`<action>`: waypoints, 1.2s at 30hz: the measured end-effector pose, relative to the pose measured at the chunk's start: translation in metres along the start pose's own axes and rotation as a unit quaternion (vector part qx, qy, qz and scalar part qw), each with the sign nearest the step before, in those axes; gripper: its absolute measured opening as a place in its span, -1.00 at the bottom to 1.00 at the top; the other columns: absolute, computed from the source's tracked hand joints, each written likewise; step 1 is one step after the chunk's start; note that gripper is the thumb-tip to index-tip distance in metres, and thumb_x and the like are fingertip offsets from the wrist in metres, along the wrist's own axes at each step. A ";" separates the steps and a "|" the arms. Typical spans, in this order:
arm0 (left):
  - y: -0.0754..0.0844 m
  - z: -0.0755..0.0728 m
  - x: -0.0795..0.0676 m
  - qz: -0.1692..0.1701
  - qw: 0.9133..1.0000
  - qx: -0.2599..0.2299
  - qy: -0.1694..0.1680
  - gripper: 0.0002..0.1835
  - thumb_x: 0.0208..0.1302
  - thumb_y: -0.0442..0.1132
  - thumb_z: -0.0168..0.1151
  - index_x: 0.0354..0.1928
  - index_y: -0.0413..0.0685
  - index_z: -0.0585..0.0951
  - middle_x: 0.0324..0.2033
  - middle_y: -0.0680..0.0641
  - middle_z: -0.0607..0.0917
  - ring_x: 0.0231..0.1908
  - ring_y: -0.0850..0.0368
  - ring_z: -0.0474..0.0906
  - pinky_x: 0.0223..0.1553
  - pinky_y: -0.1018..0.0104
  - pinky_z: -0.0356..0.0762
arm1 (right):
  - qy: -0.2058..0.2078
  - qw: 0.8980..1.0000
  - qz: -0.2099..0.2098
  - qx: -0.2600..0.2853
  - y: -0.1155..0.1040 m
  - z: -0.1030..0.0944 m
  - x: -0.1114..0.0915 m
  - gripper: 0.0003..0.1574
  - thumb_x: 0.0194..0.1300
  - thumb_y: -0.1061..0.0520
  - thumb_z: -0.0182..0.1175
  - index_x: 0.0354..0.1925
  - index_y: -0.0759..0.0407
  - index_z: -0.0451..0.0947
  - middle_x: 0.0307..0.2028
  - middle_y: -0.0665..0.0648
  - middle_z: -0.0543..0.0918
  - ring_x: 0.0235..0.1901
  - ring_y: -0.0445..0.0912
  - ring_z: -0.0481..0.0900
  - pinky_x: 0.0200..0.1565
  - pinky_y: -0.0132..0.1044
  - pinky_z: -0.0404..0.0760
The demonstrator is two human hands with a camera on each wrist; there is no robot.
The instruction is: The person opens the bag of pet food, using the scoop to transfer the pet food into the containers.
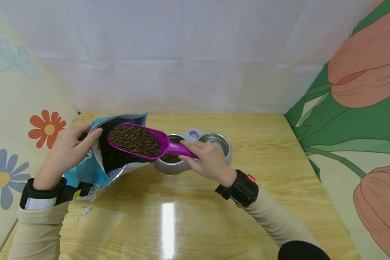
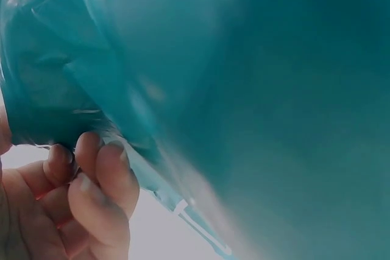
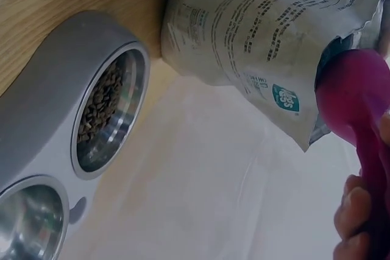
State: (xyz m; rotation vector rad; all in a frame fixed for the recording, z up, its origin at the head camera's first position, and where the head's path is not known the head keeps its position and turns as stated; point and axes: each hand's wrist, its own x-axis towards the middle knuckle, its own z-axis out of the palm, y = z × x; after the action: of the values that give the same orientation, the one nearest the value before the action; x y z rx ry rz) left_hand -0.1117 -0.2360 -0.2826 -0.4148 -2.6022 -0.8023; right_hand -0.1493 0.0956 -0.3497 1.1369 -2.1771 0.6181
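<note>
My right hand [image 1: 209,160] grips the handle of a purple scoop [image 1: 167,142] heaped with brown kibble [image 1: 134,140]. The scoop's bowl sits over the mouth of a blue and silver pet food bag [image 1: 87,168], where more kibble shows dark inside. With thumb and fingers my left hand [image 1: 68,150] pinches the bag's open rim on its left side; in the left wrist view the fingertips [image 2: 100,211] are curled at the blue film's edge. Behind the scoop stands a grey double bowl [image 3: 58,89]. Kibble lies in its left steel bowl [image 3: 131,92], while the right one [image 1: 219,139] shows bare metal.
Everything stands on a wood-grain table [image 1: 247,216]. A white sheet [image 1: 182,65] hangs along the back edge, and printed panels with flowers [image 1: 370,79] rise at both sides. A small pale scrap [image 1: 86,211] lies near the bag's foot.
</note>
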 end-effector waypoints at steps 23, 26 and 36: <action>-0.001 0.002 -0.003 -0.010 1.000 -0.005 -0.007 -0.69 0.30 -0.20 0.08 -0.58 -0.14 0.36 -0.74 0.01 0.21 -0.69 0.20 0.18 -0.67 0.33 0.07 | 0.019 0.999 0.041 -0.024 0.033 -0.040 -0.042 -0.30 0.31 -0.27 -0.11 -0.17 0.31 0.60 -0.67 0.08 0.48 -0.76 -0.22 0.24 -0.70 -0.38 0.18; -0.001 0.002 -0.002 -0.010 1.000 -0.007 -0.010 -0.70 0.30 -0.20 0.07 -0.58 -0.14 0.36 -0.74 0.01 0.21 -0.68 0.19 0.18 -0.67 0.33 0.07 | 0.019 0.998 0.054 -0.026 0.038 -0.046 -0.050 -0.31 0.30 -0.25 -0.07 -0.15 0.34 0.60 -0.55 0.19 0.62 -0.69 -0.10 0.49 -0.67 -0.30 0.36; -0.002 0.002 -0.003 -0.014 1.000 -0.010 -0.012 -0.71 0.29 -0.21 0.09 -0.58 -0.14 0.36 -0.73 0.01 0.22 -0.68 0.19 0.18 -0.67 0.33 0.07 | 0.020 0.994 0.094 -0.059 0.053 -0.067 -0.076 -0.27 0.29 -0.28 -0.06 -0.14 0.36 0.59 -0.39 0.31 0.66 -0.53 0.09 0.63 -0.59 -0.11 0.48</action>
State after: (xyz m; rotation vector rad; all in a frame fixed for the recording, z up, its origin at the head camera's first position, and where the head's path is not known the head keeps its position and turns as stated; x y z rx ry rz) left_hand -0.1108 -0.2371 -0.2866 -0.3972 -2.6301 -0.8385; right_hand -0.1399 0.2094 -0.3613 0.8566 -2.2701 0.5785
